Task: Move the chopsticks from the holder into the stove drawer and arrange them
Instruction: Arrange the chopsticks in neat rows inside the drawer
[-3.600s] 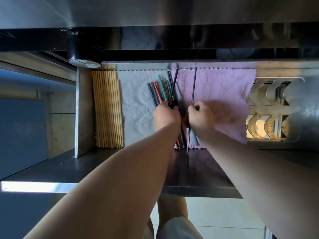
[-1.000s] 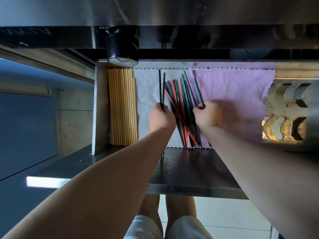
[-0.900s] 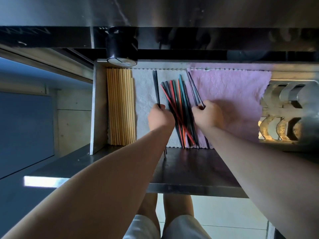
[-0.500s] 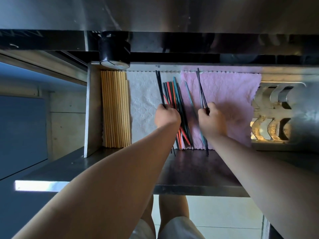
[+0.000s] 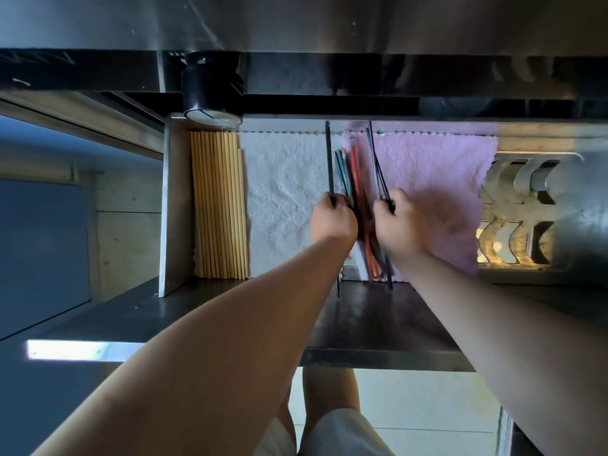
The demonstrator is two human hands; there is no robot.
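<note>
**Sorting chopsticks in the stove drawer**

The coloured chopsticks (image 5: 357, 179) (red, teal and dark ones) lie in a loose bundle in the open drawer (image 5: 378, 324), along the seam where the white cloth (image 5: 279, 192) meets the pink cloth (image 5: 434, 179). My left hand (image 5: 333, 218) is closed around a single black chopstick (image 5: 329, 159), held nearly straight on the left edge of the bundle, its near end poking out past the cloth edge. My right hand (image 5: 399, 225) is pinched on a pair of dark chopsticks (image 5: 375, 159) on the bundle's right side, their far tips crossing slightly over the pink cloth. The bundle sits between my two fists. Farther left, a neat row of wooden chopsticks (image 5: 218, 205) lies against the drawer's metal side wall (image 5: 174, 205). To the right is a metal rack (image 5: 526, 212) with curved slots.
</note>
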